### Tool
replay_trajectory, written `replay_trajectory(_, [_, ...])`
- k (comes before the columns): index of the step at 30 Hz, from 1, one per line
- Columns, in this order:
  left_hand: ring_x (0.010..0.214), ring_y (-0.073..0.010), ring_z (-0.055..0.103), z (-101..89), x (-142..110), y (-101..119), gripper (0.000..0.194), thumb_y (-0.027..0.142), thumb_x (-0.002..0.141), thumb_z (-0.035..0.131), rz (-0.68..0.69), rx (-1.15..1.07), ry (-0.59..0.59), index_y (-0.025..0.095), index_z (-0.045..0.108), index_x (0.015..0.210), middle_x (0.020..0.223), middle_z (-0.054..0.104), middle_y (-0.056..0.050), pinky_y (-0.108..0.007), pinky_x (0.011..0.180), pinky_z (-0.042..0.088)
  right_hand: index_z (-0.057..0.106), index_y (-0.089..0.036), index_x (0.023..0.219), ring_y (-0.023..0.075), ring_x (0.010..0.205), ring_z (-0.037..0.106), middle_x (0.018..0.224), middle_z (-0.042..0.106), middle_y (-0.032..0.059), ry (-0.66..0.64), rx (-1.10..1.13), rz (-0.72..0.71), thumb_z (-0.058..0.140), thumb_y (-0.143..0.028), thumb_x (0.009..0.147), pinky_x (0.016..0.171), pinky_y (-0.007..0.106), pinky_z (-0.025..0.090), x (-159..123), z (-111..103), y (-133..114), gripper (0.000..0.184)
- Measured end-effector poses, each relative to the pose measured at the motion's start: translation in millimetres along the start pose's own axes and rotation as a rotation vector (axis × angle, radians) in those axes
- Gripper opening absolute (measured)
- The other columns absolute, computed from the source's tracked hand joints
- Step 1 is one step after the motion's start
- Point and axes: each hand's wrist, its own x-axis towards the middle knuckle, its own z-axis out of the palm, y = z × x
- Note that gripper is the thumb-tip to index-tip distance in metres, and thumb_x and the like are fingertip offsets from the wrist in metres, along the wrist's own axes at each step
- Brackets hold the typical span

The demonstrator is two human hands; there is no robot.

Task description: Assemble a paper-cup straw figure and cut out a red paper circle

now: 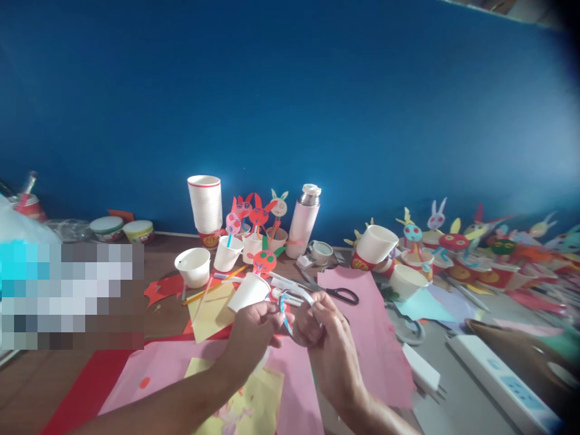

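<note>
Over the papers at the middle of the table, my left hand (258, 329) is closed, its fingertips pinched on a narrow curved blue-and-white strip (284, 302). Close beside it, my right hand (333, 332) is closed around a white curved band (304, 295) that looks like the edge of a tape roll; the fingers hide much of it. Just beyond my left hand, a white paper cup (250, 291) lies tilted. A red paper face with green ears (264, 262) stands out from behind that cup. Black-handled scissors (343, 295) lie beyond my right hand.
Stacked paper cups (205, 205) and a pale pink thermos (303, 223) stand near the blue wall. Several cups with paper rabbit faces (454, 241) crowd the right. A power strip (502, 380) and white charger (421, 370) lie at front right. Pink paper (362, 338) covers the middle.
</note>
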Motion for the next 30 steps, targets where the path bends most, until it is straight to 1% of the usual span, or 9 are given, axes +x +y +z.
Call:
replay_trajectory(4, [0.052, -0.0111, 0.059, 1.7, -2.5, 1.8, 0.012, 0.025, 0.073, 0.061, -0.077, -0.047, -0.028, 0.014, 0.058, 0.07, 0.058, 0.061, 0.002, -0.023, 0.053, 0.049, 0.048, -0.019, 0.075, 0.0086, 0.049, 0.022, 0.054, 0.027, -0.0075, -0.048, -0.045, -0.005, 0.051, -0.028, 0.088, 0.049, 0.021, 0.024, -3.8, 0.4, 4.6, 0.016])
replay_trajectory(9, [0.059, -0.0145, 0.065, 6.7, -12.1, 5.6, 0.026, 0.037, 0.075, 0.063, -0.166, -0.096, -0.104, 0.012, 0.058, 0.069, 0.063, 0.067, -0.005, -0.023, 0.055, 0.048, 0.044, -0.019, 0.071, 0.0083, 0.049, 0.025, 0.054, 0.029, -0.0069, -0.053, -0.083, -0.032, 0.049, -0.03, 0.09, 0.049, 0.02, 0.026, -2.7, -0.2, 2.9, 0.023])
replay_trajectory(17, [0.063, -0.018, 0.068, 12.1, -17.6, -1.7, 0.043, 0.05, 0.083, 0.047, -0.296, -0.182, -0.329, 0.011, 0.065, 0.08, 0.077, 0.068, -0.009, -0.022, 0.048, 0.046, 0.049, -0.02, 0.078, 0.0101, 0.054, 0.036, 0.062, 0.041, -0.0039, -0.07, -0.313, -0.032, 0.052, -0.04, 0.09, 0.051, 0.02, 0.033, -12.2, -2.5, 0.6, 0.023])
replay_trajectory(21, [0.056, -0.0185, 0.067, 12.6, -20.2, -1.6, 0.048, 0.056, 0.081, 0.047, -0.389, -0.17, -0.479, 0.01, 0.064, 0.084, 0.077, 0.071, -0.012, -0.024, 0.044, 0.047, 0.051, -0.021, 0.081, 0.0112, 0.06, 0.043, 0.069, 0.047, -0.0028, -0.07, -0.442, -0.115, 0.051, -0.041, 0.09, 0.056, 0.021, 0.037, -2.0, -8.3, -8.0, 0.021])
replay_trajectory(23, [0.055, -0.0166, 0.066, 7.8, -18.3, 5.7, 0.043, 0.052, 0.079, 0.053, -0.342, -0.09, -0.535, 0.011, 0.064, 0.084, 0.075, 0.071, -0.011, -0.023, 0.045, 0.045, 0.054, -0.021, 0.084, 0.0124, 0.068, 0.048, 0.075, 0.052, -0.0015, -0.04, -0.62, -0.192, 0.05, -0.039, 0.09, 0.062, 0.022, 0.04, 12.4, -17.8, -14.6, 0.019])
replay_trajectory(25, [0.054, -0.0136, 0.065, -2.4, -13.0, 19.6, 0.037, 0.047, 0.078, 0.059, -0.216, 0.035, -0.526, 0.011, 0.065, 0.082, 0.074, 0.071, -0.008, -0.02, 0.046, 0.042, 0.057, -0.02, 0.091, 0.0156, 0.077, 0.053, 0.083, 0.057, 0.0016, -0.028, -0.902, -0.304, 0.049, -0.037, 0.09, 0.067, 0.024, 0.042, 31.6, -33.2, -20.3, 0.018])
replay_trajectory(27, [0.057, -0.0123, 0.063, -17.7, -4.9, 38.3, 0.036, 0.046, 0.081, 0.056, -0.086, 0.149, -0.461, 0.011, 0.065, 0.081, 0.074, 0.07, -0.007, -0.02, 0.05, 0.042, 0.059, -0.019, 0.092, 0.0185, 0.085, 0.055, 0.092, 0.058, 0.0049, -0.039, -1.286, -0.494, 0.043, -0.033, 0.091, 0.072, 0.028, 0.044, 51.8, -52.8, -23.4, 0.022])
replay_trajectory(29, [0.062, -0.0121, 0.062, -36.1, 4.7, 57.6, 0.036, 0.044, 0.084, 0.051, 0.072, 0.219, -0.369, 0.011, 0.065, 0.079, 0.078, 0.069, -0.007, -0.023, 0.06, 0.047, 0.063, -0.019, 0.086, 0.0209, 0.09, 0.054, 0.093, 0.058, 0.0059, -0.038, -1.404, -0.531, 0.048, -0.028, 0.087, 0.079, 0.032, 0.042, 68.3, -72.3, -23.2, 0.018])
replay_trajectory(30, [0.061, -0.0123, 0.061, -45.8, 9.7, 65.9, 0.036, 0.044, 0.085, 0.049, 0.132, 0.272, -0.29, 0.012, 0.063, 0.081, 0.078, 0.068, -0.007, -0.024, 0.058, 0.046, 0.065, -0.02, 0.087, 0.0212, 0.088, 0.053, 0.092, 0.059, 0.0057, -0.045, -1.462, -0.539, 0.049, -0.026, 0.086, 0.079, 0.033, 0.041, 74.3, -80.6, -21.9, 0.017])
